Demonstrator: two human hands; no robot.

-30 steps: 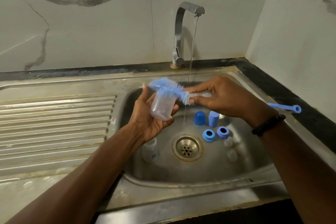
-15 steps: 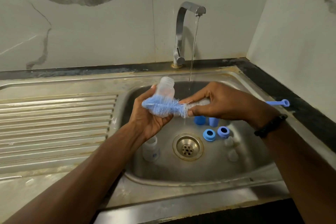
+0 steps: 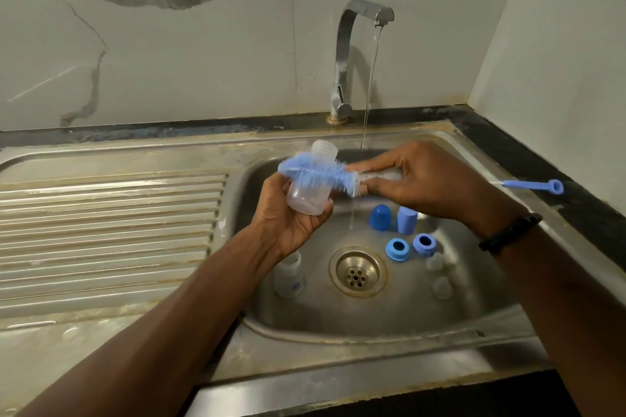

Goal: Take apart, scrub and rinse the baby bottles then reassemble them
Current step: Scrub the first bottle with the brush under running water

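Note:
My left hand (image 3: 294,217) grips a clear baby bottle (image 3: 310,193) over the sink's left side, neck pointing up. My right hand (image 3: 426,179) holds a blue bottle brush (image 3: 318,173) by its shaft; the bristles lie across the outside of the bottle and the handle end (image 3: 535,185) sticks out to the right. In the basin stand a second bottle (image 3: 289,276), two blue caps (image 3: 378,217) (image 3: 406,219), two blue collar rings (image 3: 398,249) (image 3: 424,244) and two clear teats (image 3: 435,262) (image 3: 442,288).
The tap (image 3: 352,54) runs a thin stream into the steel sink (image 3: 389,322), just behind my right hand. A ribbed draining board (image 3: 108,230) lies to the left. A black counter edge (image 3: 582,213) and marble walls close in the right side and back. The drain (image 3: 357,271) sits mid-basin.
The bottle has been turned from neck-down to neck-up in my left hand. The brush has slid across its outside, going from above it to lower and then back up across its upper body.

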